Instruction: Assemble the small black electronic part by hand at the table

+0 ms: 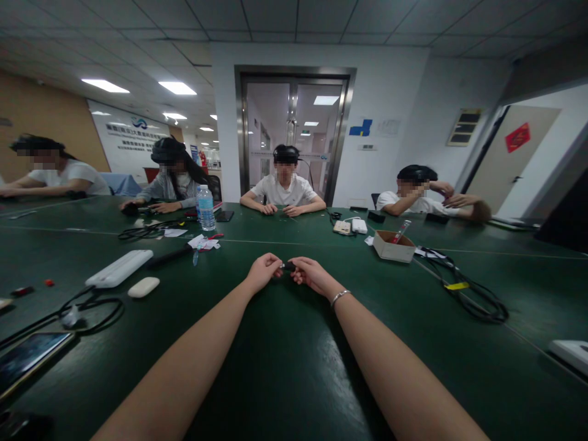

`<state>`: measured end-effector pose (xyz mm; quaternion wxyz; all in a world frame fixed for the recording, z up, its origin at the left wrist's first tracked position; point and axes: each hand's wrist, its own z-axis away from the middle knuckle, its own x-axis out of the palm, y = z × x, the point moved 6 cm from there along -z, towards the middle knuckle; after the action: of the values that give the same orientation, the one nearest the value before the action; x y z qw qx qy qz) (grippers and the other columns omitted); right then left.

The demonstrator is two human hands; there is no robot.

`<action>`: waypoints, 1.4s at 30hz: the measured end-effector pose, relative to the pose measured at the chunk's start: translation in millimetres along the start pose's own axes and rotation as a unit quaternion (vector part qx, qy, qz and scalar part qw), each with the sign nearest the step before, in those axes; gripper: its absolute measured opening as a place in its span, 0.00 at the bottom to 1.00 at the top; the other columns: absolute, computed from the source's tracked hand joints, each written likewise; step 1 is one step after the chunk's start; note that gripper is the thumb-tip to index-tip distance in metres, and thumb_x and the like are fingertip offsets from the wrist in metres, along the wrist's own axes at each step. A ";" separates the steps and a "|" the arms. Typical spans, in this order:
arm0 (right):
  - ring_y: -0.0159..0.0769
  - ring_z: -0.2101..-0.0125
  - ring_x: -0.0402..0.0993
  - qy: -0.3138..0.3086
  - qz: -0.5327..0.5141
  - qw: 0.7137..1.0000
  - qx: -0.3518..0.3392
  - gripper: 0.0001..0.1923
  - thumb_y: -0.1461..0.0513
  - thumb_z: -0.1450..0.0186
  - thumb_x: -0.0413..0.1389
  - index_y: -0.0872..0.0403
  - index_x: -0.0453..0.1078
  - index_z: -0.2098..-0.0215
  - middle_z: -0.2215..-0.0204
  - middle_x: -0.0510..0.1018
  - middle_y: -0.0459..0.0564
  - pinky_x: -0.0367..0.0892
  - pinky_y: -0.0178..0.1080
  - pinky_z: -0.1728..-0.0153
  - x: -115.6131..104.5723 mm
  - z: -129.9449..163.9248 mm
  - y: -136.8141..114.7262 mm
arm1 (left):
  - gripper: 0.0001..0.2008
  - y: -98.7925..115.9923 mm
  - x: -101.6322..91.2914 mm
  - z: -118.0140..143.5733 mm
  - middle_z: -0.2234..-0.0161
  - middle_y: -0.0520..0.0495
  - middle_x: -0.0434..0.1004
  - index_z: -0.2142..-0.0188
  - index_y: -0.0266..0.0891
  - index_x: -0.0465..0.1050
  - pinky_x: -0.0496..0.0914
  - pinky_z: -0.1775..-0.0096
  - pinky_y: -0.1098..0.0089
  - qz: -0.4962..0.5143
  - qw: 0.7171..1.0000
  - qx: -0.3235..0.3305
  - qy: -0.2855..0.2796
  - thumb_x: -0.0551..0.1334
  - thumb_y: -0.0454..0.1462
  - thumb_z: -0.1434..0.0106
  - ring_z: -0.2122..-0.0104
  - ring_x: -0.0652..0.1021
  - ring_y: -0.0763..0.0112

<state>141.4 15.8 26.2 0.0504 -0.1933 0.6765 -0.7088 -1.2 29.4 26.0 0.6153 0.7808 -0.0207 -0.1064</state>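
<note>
Both hands meet over the green desk, left hand and right hand pinching one small dark object between fingertips. Whether it is joined or separated cannot be told.

bare table near the arms, cardboard box ahead right, cables beyond

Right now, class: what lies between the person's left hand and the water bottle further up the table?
In the head view, bare green table lies between the left hand and the water bottle; white papers sit just beside that line.
</note>
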 end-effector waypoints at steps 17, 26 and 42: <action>0.29 0.80 0.73 -0.021 -0.007 1.000 0.007 0.12 0.70 0.41 0.56 0.59 0.63 0.59 0.76 0.73 0.47 0.71 0.30 0.79 2.8 0.6 0.0 | 0.12 2.8 4.1 2.8 0.78 0.49 0.72 0.67 0.34 0.68 0.65 0.73 0.73 -0.026 0.999 0.006 -0.019 0.62 0.41 0.45 0.78 0.72 0.75; 0.28 0.80 0.73 -0.034 0.014 0.999 -0.011 0.21 0.70 0.45 0.59 0.54 0.59 0.55 0.71 0.69 0.44 0.71 0.30 0.80 2.3 -0.9 -0.7 | 0.12 -0.5 1.8 1.0 0.78 0.49 0.72 0.67 0.33 0.68 0.65 0.74 0.73 -0.030 0.999 -0.002 -0.010 0.61 0.42 0.45 0.78 0.72 0.75; 0.25 0.82 0.71 -0.016 0.040 0.999 -0.033 0.28 0.73 0.49 0.60 0.51 0.57 0.55 0.70 0.68 0.42 0.69 0.28 0.84 3.2 1.3 -5.5 | 0.12 0.8 1.4 1.3 0.78 0.49 0.72 0.67 0.34 0.68 0.64 0.74 0.73 -0.023 1.000 -0.005 -0.001 0.61 0.42 0.45 0.79 0.72 0.75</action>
<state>139.9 13.9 32.3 0.0831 -0.1785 0.7061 -0.6802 -0.1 27.7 26.4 0.6165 0.7780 -0.0026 -0.1213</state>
